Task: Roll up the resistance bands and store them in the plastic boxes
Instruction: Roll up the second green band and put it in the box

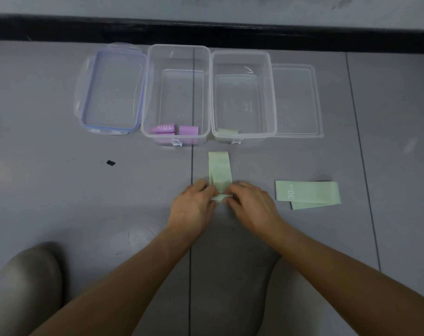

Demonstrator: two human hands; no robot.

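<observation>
A pale green resistance band (219,169) lies stretched away from me on the grey floor, its near end curled into a small roll. My left hand (194,207) and my right hand (250,204) pinch that roll from either side. Another green band marked 30 LB (307,194) lies flat to the right. Two clear plastic boxes stand open beyond: the left box (178,50) holds rolled purple bands (174,130), the right box (242,54) holds one rolled green band (227,131).
A blue-rimmed lid (111,90) lies left of the boxes and a clear lid (297,100) lies right of them. A black baseboard (206,30) runs along the wall behind. A dark spot (111,162) marks the floor. My knee (26,284) shows at lower left.
</observation>
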